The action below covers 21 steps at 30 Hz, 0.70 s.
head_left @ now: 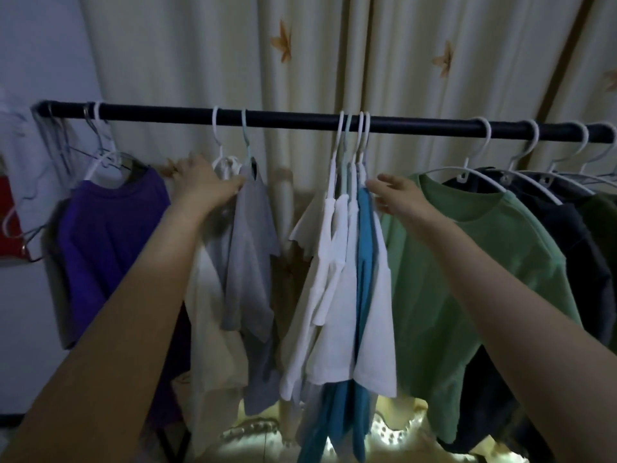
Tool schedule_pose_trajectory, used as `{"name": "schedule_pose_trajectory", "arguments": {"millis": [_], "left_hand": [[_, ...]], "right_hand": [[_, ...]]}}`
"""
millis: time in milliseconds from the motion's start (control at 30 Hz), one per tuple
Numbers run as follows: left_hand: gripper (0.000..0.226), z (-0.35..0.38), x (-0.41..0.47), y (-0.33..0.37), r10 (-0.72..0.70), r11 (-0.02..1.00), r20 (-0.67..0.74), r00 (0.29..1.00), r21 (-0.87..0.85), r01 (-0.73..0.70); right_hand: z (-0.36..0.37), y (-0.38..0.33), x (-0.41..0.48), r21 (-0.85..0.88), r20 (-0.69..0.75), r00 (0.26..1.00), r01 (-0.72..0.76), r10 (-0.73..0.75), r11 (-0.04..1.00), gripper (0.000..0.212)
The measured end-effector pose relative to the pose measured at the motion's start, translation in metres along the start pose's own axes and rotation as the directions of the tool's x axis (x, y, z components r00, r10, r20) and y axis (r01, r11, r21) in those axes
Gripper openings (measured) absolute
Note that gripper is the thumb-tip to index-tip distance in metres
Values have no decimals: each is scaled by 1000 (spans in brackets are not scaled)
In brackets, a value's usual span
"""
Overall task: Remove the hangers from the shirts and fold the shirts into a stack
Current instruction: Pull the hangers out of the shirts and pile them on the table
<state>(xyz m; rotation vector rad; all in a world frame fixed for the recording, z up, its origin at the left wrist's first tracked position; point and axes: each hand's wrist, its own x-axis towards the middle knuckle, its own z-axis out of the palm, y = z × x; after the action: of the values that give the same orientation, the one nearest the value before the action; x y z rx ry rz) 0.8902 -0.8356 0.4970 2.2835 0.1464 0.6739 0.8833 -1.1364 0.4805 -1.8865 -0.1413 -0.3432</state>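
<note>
A black rail (300, 120) carries shirts on white hangers. From the left hang a purple shirt (110, 242), a cream shirt (207, 315), a grey shirt (250, 248), a tight bunch of white shirts (334, 295) with a blue shirt (365, 248) among them, a green shirt (467, 262) and dark shirts (567, 228). My left hand (203, 182) rests with straight fingers on the shoulders of the cream and grey shirts. My right hand (397, 195) touches the right side of the white and blue bunch, fingers loosely extended.
Several bare hangers (56, 142) hang at the rail's left end. A cream curtain (300, 55) with orange leaf prints hangs behind. A red object (10, 222) sits at the far left. Light glows on the floor under the shirts.
</note>
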Motion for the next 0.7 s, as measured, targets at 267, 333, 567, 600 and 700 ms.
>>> {"name": "schedule_pose_trajectory", "arguments": {"millis": [267, 333, 567, 600, 700], "left_hand": [[37, 32, -5, 16, 20, 959, 191, 981, -281, 35], [45, 48, -11, 28, 115, 938, 189, 975, -343, -44], [49, 88, -10, 50, 318, 823, 343, 884, -563, -78], [43, 90, -8, 51, 317, 803, 377, 871, -595, -35], [29, 95, -1, 52, 323, 779, 439, 839, -627, 28]], "right_hand": [[21, -7, 4, 86, 7, 1000, -6, 5, 996, 34], [22, -9, 6, 111, 11, 1000, -18, 17, 994, 36], [19, -16, 19, 163, 81, 989, -133, 121, 978, 33], [21, -19, 22, 126, 59, 987, -157, 151, 979, 47], [28, -31, 29, -58, 37, 982, -182, 184, 982, 49]]}}
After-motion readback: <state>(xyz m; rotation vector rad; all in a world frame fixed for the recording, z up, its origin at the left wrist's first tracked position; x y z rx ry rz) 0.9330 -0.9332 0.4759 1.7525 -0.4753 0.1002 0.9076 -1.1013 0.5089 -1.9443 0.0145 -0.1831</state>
